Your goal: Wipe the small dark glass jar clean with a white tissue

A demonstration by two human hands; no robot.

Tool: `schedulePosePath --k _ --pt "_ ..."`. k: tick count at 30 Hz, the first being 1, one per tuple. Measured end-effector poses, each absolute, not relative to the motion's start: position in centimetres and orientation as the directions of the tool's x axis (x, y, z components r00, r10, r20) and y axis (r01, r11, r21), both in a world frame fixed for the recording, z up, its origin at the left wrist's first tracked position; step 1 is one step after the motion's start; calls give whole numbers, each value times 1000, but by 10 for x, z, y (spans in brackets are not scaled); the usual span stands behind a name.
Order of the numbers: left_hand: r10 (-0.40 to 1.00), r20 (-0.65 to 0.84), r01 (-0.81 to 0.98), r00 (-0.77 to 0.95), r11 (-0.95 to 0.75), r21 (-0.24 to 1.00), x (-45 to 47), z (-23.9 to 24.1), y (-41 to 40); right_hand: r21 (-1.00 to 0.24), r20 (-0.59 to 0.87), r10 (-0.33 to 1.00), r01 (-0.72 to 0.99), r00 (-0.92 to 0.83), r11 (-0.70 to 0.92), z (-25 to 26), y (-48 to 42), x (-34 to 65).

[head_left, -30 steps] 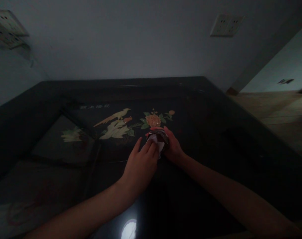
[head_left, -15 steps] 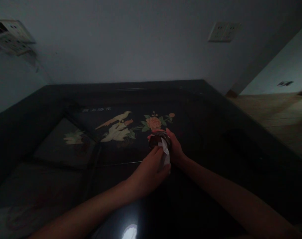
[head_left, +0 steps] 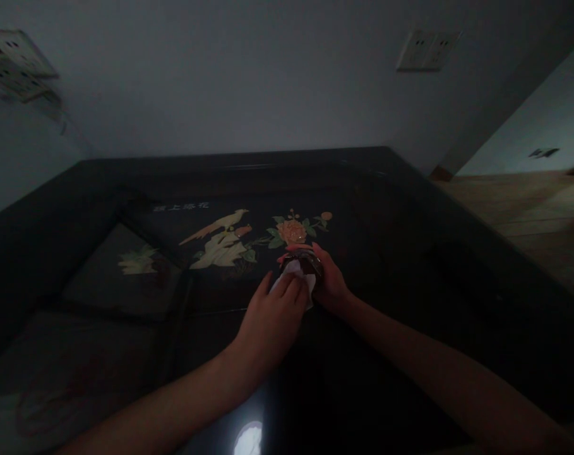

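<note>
White cloth (head_left: pixel 290 273) lies bunched near the middle of a glossy black worktop (head_left: pixel 410 253) in a dim room, pressed against a small dark round object (head_left: pixel 309 259). On the far left wall hang pale socket plates (head_left: pixel 12 60). Below them, a sunken panel in the worktop carries a faint pale inlay (head_left: pixel 136 260). Next to it, a row of four pale characters (head_left: pixel 180 206) runs along the top of the central panel, too dim to read with certainty; beneath them sits an inlaid long-tailed bird (head_left: pixel 220 237). The person's left hand (head_left: pixel 272 319) has its fingers closed down over the cloth, holding it to the object. A bright spot of reflected light (head_left: pixel 247 437) shows on the worktop's near edge. Just beyond the hands is an inlaid orange flower (head_left: pixel 291 230) with green leaves. The right hand (head_left: pixel 331 284) is wrapped around the round object from the right side, steadying it just above the surface. Higher on the right, a double socket plate (head_left: pixel 426 49) is on the wall, and a wooden floor (head_left: pixel 528 208) stretches off beyond the corner.
</note>
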State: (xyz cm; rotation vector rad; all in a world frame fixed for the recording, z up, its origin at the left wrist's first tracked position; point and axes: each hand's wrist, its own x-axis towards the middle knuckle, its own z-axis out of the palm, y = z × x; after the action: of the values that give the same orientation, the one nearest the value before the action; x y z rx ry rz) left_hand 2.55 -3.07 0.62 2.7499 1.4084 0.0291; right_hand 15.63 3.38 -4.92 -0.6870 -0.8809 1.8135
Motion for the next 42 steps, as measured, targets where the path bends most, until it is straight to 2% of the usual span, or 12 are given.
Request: schedulePosePath --k 4,8,14,17,21,23,25,27,29,34,38,42 --pt "798 -3 797 603 -603 -39 23 8 -29 -820 -38 928 -519 -371 -241 -51 34 156" --pt "819 -103 825 565 -565 26 25 15 -27 -815 -61 935 -523 -350 -249 -47 33 155" --pt "827 -94 807 554 -506 303 30 12 -30 -796 -96 931 -534 -353 -285 -41 32 154" --pt "835 -69 749 546 -450 486 31 10 -31 -792 -119 932 -534 -343 -297 -39 31 154" --pt "857 -108 572 504 -238 785 31 13 -27 -776 -144 933 -548 -330 -314 -35 31 153" --pt "861 -159 487 484 -114 866 30 14 -25 -767 -161 931 -552 -328 -327 -33 31 153" --pt "857 -155 461 492 -106 881 30 13 -24 -763 -173 930 -553 -324 -335 -33 31 153" --pt "851 -101 499 515 -203 843 29 11 -24 -767 -174 929 -547 -326 -335 -33 31 153" --pt "842 -67 580 535 -309 753 28 10 -26 -775 -161 928 -539 -335 -330 -35 31 154" --pt "819 -84 777 568 -499 384 26 19 -28 -787 -132 922 -527 -365 -321 -40 31 155" --pt "825 -86 829 559 -554 82 25 20 -29 -812 -74 921 -513 -383 -279 -46 33 155" --pt "809 -15 808 588 -588 -35 23 15 -27 -811 -69 918 -514 -390 -279 -48 33 155"
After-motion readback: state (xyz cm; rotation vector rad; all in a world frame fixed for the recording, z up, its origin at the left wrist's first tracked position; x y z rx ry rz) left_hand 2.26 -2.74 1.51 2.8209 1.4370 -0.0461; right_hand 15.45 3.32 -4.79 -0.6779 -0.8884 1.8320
